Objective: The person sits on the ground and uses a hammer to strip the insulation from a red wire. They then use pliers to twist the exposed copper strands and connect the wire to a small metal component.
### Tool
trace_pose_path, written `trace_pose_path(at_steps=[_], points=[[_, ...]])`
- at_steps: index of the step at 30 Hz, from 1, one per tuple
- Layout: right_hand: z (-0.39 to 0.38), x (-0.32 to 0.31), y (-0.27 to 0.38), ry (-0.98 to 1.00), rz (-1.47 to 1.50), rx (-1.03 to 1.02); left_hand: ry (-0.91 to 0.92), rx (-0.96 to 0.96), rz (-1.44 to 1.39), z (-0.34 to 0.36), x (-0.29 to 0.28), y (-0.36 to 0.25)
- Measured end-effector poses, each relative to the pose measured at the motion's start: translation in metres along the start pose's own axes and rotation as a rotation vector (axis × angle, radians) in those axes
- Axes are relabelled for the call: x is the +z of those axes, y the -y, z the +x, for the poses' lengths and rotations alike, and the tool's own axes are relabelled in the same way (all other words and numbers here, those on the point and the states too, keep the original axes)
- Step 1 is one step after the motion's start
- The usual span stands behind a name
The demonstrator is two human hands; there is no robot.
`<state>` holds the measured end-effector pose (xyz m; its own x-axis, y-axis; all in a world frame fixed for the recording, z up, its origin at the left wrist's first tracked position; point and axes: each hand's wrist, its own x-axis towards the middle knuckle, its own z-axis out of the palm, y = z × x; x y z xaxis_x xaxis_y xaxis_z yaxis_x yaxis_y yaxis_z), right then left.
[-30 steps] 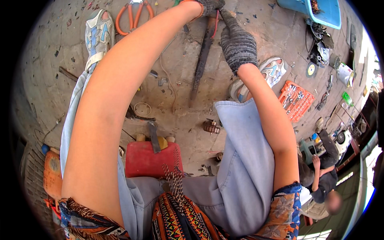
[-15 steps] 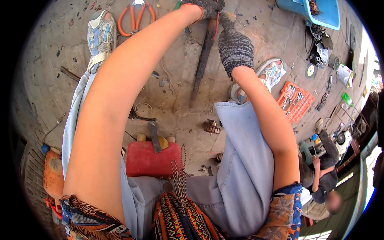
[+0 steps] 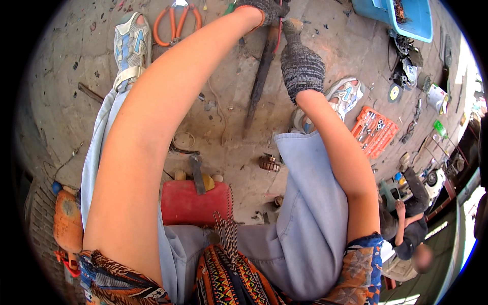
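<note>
My left hand (image 3: 266, 10), in a dark grey knitted glove with an orange cuff, is at the top edge. Its fingers are closed near the end of a thin red wire (image 3: 279, 36); what they hold is partly cut off. Just below and to the right, my right hand (image 3: 303, 65) wears a matching grey glove, its fingers bunched together and pointing up toward the left one. What lies between those fingers is hidden. A long dark metal bar (image 3: 260, 81) slants down from beneath my hands, with the red wire running alongside its upper part.
Large orange-handled cutters (image 3: 174, 25) lie beside my left shoe (image 3: 131, 48). A blue tub (image 3: 412, 23), an orange socket set (image 3: 375, 131) and a cutting disc (image 3: 394, 92) are at right. Nearer are a copper-wound part (image 3: 269, 162) and a red box (image 3: 190, 208). Another person (image 3: 410, 236) sits at lower right.
The whole view has shifted slightly to the right and down. Both hands stay close together above the bar, with almost no visible movement against the ground.
</note>
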<state>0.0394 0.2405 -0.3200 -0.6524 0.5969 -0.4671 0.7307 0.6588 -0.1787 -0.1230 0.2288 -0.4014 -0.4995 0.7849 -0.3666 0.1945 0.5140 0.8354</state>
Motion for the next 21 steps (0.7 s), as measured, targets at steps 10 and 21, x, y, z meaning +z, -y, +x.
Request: trace_pose_path(at_steps=[10,21], points=[[0.006,0.006,-0.005,-0.07,0.002,-0.072,0.015,0.048,-0.059,-0.002,0.001,0.008],[0.009,-0.004,0.003,-0.016,-0.018,-0.04,-0.059,-0.002,-0.179,-0.001,0.007,0.007]])
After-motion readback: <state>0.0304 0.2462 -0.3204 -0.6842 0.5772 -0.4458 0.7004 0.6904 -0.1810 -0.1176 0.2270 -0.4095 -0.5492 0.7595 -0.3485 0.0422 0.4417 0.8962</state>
